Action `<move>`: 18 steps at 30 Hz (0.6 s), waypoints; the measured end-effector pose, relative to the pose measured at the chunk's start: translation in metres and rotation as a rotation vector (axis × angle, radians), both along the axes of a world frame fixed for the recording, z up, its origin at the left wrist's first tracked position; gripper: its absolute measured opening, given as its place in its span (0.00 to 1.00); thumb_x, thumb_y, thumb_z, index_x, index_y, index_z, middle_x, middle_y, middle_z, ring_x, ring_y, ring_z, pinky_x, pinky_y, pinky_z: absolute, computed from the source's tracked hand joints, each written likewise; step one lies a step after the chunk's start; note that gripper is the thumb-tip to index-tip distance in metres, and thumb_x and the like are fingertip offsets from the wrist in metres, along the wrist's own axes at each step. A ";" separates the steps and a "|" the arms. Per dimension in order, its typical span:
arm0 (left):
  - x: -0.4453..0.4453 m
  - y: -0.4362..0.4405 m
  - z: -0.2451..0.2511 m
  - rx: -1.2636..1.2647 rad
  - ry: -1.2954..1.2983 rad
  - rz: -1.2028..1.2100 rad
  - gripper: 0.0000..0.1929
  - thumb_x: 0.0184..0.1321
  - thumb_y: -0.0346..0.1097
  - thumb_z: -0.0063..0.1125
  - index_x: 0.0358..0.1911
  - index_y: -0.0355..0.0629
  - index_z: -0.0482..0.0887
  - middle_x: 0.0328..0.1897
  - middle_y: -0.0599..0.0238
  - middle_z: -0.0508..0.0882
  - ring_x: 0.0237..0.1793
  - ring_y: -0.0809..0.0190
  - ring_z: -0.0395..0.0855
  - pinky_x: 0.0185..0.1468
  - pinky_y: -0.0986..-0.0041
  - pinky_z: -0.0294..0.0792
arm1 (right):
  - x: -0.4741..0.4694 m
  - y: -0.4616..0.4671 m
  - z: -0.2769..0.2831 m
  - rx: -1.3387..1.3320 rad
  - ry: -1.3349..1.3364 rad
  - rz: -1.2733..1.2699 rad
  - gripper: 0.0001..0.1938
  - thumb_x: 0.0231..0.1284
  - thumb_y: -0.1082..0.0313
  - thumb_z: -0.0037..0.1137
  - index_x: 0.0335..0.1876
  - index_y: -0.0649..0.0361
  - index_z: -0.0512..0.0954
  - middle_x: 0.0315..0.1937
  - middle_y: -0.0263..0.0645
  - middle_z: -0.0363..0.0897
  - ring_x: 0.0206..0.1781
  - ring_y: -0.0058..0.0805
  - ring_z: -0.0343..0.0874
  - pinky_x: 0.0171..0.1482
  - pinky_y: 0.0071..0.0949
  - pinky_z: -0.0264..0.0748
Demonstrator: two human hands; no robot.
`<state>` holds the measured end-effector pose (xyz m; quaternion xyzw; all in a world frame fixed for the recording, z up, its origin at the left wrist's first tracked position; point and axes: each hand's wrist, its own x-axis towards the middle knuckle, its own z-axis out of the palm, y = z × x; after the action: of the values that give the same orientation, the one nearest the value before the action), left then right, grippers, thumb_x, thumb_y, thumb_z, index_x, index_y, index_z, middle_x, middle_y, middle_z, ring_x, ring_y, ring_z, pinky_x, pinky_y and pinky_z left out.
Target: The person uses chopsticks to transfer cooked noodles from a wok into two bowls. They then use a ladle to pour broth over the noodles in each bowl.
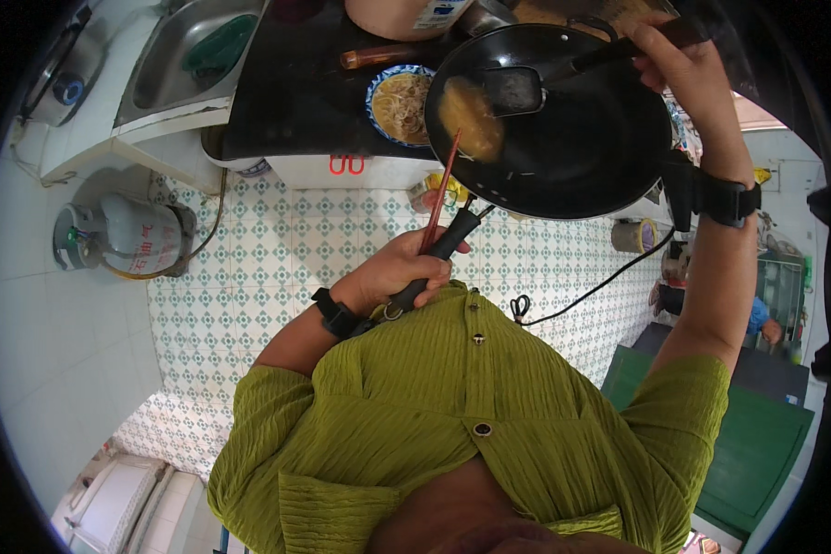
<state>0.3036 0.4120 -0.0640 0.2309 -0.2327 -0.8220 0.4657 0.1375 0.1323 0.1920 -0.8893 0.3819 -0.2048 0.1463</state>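
My left hand (pixel 422 266) grips the black handle (pixel 450 242) of a black wok (pixel 582 152), with red-brown chopsticks (pixel 443 190) held along it. The chopstick tips reach over the wok's left side. My right hand (pixel 672 62) holds the dark handle of a spatula (pixel 516 90), whose squarish black blade is inside the wok. Yellowish-brown liquid (pixel 474 124) has gathered at the wok's left side, and a few pale scraps cling near the rim. Against that side stands a blue-and-white bowl (pixel 391 104) with pale strands in yellow broth, partly hidden by the wok.
The black countertop (pixel 298 90) carries a wooden handle (pixel 374 57) and a pinkish container (pixel 401 17). At left are a steel sink (pixel 194 62) and a grey gas cylinder (pixel 138 232) with a hose. A black cable (pixel 595 284) hangs at right. Another person's hand (pixel 772 331) shows far right.
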 end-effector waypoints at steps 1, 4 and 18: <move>0.003 0.001 0.000 0.005 0.008 -0.003 0.21 0.60 0.26 0.49 0.58 0.29 0.66 0.20 0.69 0.72 0.13 0.69 0.71 0.19 0.78 0.64 | 0.003 0.002 0.006 -0.016 0.018 0.008 0.18 0.63 0.50 0.58 0.47 0.56 0.82 0.25 0.30 0.78 0.25 0.15 0.77 0.28 0.15 0.73; 0.012 0.003 -0.002 -0.008 0.024 -0.016 0.21 0.60 0.26 0.49 0.58 0.28 0.66 0.20 0.69 0.72 0.13 0.69 0.71 0.19 0.78 0.64 | 0.019 0.014 0.016 -0.007 0.114 -0.031 0.17 0.63 0.51 0.57 0.45 0.58 0.81 0.23 0.31 0.77 0.23 0.15 0.76 0.27 0.14 0.71; 0.026 0.007 -0.012 -0.048 0.137 -0.037 0.23 0.60 0.27 0.50 0.59 0.27 0.65 0.20 0.70 0.71 0.13 0.70 0.71 0.20 0.79 0.63 | 0.105 0.096 0.025 0.217 0.071 -0.137 0.14 0.65 0.62 0.57 0.51 0.60 0.76 0.29 0.29 0.75 0.24 0.15 0.71 0.25 0.13 0.68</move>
<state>0.3293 0.4186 -0.0757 0.1585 -0.2241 -0.8387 0.4704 0.2426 0.2288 0.2171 -0.8468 0.4665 -0.1401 0.2137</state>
